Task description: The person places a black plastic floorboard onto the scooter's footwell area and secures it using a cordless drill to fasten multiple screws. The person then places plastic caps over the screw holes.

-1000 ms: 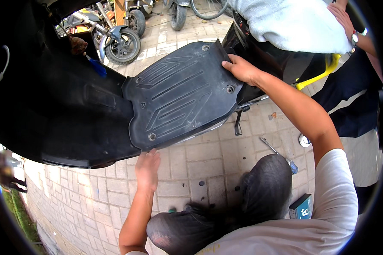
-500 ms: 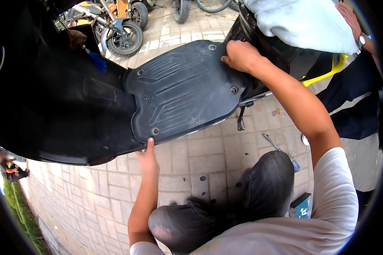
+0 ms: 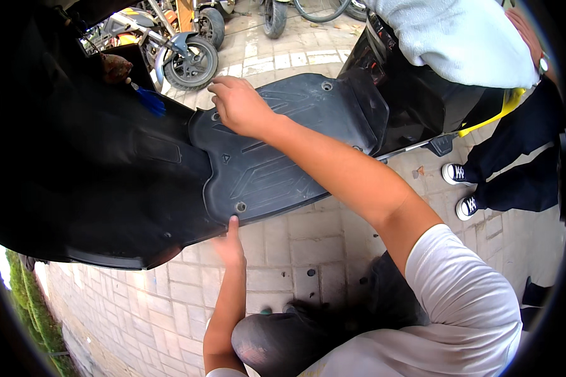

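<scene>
- While you crouch on the brick floor (image 3: 295, 251), a big black plastic floor panel (image 3: 277, 169) of a scooter fills the middle of the frame.
- Your right hand (image 3: 239, 103) lies on the upper left part of the panel, close to a screw hole there. Its fingers are curled down together, and you cannot tell if they pinch anything.
- Your left hand (image 3: 228, 242) is at the lower edge of the panel, just under a round screw hole (image 3: 240, 206). Its fingers point up and touch the rim; they sit close together, not wrapped around anything you can see.
- Left of the panel is the dark scooter body (image 3: 88, 182), which takes up the whole left side of the frame.
- A small blue brush-like thing (image 3: 149, 100) pokes out at the upper left, above the scooter body.
- Parked bikes and a wheel (image 3: 192, 63) stand at the top of the frame.
- Another person stands at the right, in a light grey top (image 3: 459, 38), dark trousers and dark sneakers (image 3: 462, 188) with white laces.
- Your knee (image 3: 277, 342) is at the bottom, in dark trousers.
</scene>
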The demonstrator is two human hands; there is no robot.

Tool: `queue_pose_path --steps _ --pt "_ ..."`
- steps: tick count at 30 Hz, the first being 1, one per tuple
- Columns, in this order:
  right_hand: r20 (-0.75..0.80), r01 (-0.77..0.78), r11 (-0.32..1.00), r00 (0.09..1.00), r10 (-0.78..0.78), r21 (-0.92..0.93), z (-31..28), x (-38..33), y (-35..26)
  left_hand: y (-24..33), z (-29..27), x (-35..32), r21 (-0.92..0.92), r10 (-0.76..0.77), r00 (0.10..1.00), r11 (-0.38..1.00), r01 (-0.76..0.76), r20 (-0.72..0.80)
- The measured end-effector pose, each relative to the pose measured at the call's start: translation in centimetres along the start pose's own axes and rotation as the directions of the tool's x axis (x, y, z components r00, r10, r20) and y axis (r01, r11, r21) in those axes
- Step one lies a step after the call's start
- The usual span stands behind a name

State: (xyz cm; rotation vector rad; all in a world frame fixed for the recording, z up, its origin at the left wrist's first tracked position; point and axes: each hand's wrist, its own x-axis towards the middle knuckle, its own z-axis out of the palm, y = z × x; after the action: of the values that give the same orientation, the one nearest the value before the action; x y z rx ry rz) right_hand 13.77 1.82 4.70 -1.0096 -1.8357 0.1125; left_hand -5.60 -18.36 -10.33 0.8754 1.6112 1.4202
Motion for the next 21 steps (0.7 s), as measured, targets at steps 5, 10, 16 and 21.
queue_pose_path --steps 5,10,16,21 --pt "-0.006 -0.057 0.99 0.998 0.057 -0.128 7.9 0.4 -0.1 0.6 -0.2 0.1 -0.027 0.0 1.0 1.0 0.001 0.017" --pt "0.277 0.055 0.908 0.958 0.068 -0.416 15.9 -6.7 2.1 0.4 -0.3 0.2 -0.014 -0.016 1.0 1.0 0.016 -0.011" --pt "0.181 -0.103 0.995 0.978 0.104 -0.014 10.9 -4.5 1.3 -0.7 0.2 0.7 -0.057 0.031 0.999 0.998 -0.033 -0.038" --pt "-0.144 -0.254 0.779 0.905 0.401 0.574 10.2 -3.0 -1.5 -1.9 0.0 1.0 -0.029 0.084 0.996 0.996 -0.085 -0.016"
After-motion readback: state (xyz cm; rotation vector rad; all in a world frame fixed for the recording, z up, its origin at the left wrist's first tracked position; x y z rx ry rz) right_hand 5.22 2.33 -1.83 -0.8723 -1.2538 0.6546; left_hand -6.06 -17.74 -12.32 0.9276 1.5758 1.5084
